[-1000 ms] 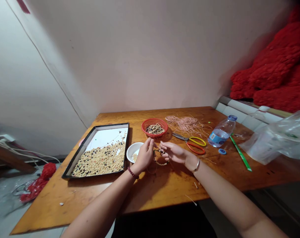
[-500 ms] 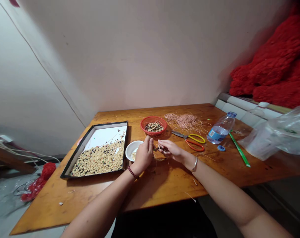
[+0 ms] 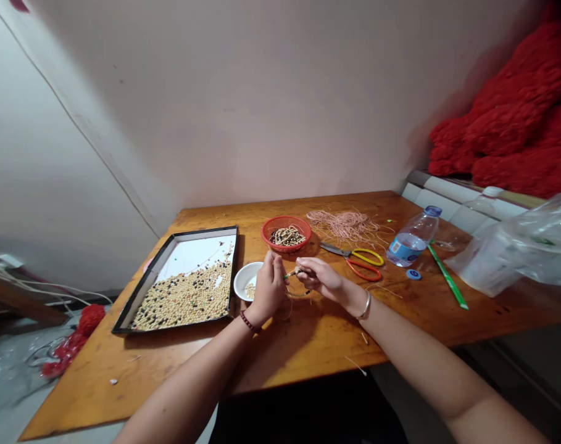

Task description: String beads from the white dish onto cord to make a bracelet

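My left hand (image 3: 270,287) is closed on one end of a beaded string (image 3: 301,293), beside a small white bowl (image 3: 247,272) with a few pale beads in it. Just to the right, my right hand (image 3: 323,279) pinches dark beads of the same string. Part of the string hangs in a loop between and below the hands. A black-edged tray (image 3: 182,246) of pale, dark and a few green and red beads lies to the left. Behind the hands stands a red basket (image 3: 286,221) with strung beads inside.
Scissors (image 3: 360,256) with yellow and orange handles lie right of the basket, near pink cord (image 3: 347,226). Farther right are a water bottle (image 3: 410,239), a blue cap (image 3: 413,274), a green strip (image 3: 447,277) and a plastic bag (image 3: 488,259). Red yarn (image 3: 516,117) is piled back right.
The fingers have shifted slightly along the string, and a small green piece now shows beside my left fingertips. Fewer beads show between the hands.
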`<state>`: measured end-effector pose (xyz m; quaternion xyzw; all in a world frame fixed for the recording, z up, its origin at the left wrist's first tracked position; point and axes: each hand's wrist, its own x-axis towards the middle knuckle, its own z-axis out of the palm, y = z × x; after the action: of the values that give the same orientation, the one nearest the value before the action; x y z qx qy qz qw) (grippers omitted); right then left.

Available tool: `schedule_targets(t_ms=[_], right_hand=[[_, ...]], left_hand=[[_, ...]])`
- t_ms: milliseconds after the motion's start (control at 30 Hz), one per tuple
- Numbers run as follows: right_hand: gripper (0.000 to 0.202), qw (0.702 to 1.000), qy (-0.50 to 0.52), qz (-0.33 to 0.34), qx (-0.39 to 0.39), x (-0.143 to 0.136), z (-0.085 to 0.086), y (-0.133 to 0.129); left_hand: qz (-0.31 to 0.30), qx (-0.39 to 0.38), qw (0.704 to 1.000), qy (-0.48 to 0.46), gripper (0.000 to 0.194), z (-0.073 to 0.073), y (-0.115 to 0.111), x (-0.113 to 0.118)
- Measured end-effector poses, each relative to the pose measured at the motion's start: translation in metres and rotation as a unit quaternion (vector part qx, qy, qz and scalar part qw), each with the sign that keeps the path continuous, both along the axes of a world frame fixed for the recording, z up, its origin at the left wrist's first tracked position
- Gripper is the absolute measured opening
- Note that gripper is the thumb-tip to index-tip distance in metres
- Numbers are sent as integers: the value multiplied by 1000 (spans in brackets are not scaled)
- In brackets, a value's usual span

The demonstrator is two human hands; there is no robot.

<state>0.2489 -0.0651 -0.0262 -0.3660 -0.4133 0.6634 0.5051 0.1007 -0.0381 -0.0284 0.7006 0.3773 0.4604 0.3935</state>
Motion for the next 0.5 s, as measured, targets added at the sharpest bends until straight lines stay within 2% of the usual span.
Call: schedule_targets(t_ms=[233, 500], right_hand=[[37, 999, 36, 13, -5, 1, -2, 0], [24, 998, 38, -36, 27, 19, 6, 6]], left_hand=[[49, 0, 999, -16, 31, 0, -2, 1], [9, -21, 998, -54, 35, 2, 11, -5]])
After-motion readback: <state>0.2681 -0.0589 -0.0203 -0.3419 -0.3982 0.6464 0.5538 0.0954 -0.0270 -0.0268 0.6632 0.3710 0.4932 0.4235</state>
